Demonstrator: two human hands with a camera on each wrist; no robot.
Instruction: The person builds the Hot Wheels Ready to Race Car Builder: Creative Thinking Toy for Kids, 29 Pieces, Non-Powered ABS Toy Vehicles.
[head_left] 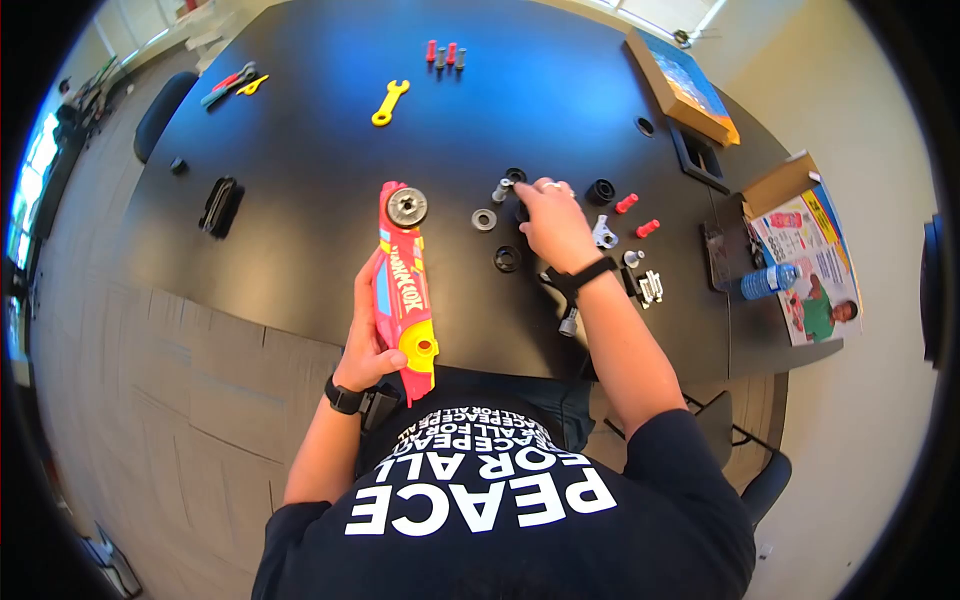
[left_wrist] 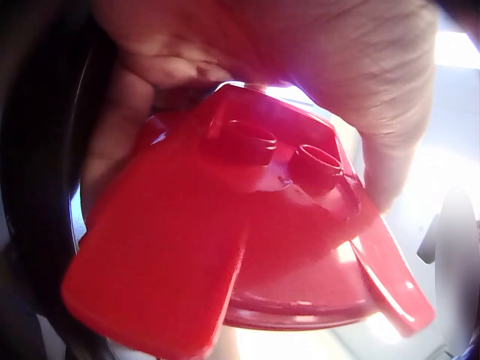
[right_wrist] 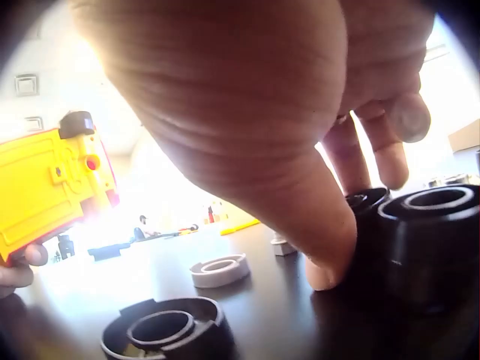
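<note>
Cameras: head, two wrists.
Head: high, facing down over bench; wrists: close, palm-side; Hot Wheels car in all.

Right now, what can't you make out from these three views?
Whether the right hand grips a black round part: in the head view the hand covers what lies under it; in the right wrist view its thumb side blocks the contact.
Most fingers of the left hand, head view: hidden by the toy car.
Rest of the car, right wrist view: cut off by the left edge.
Box fine print, head view: too small.
</note>
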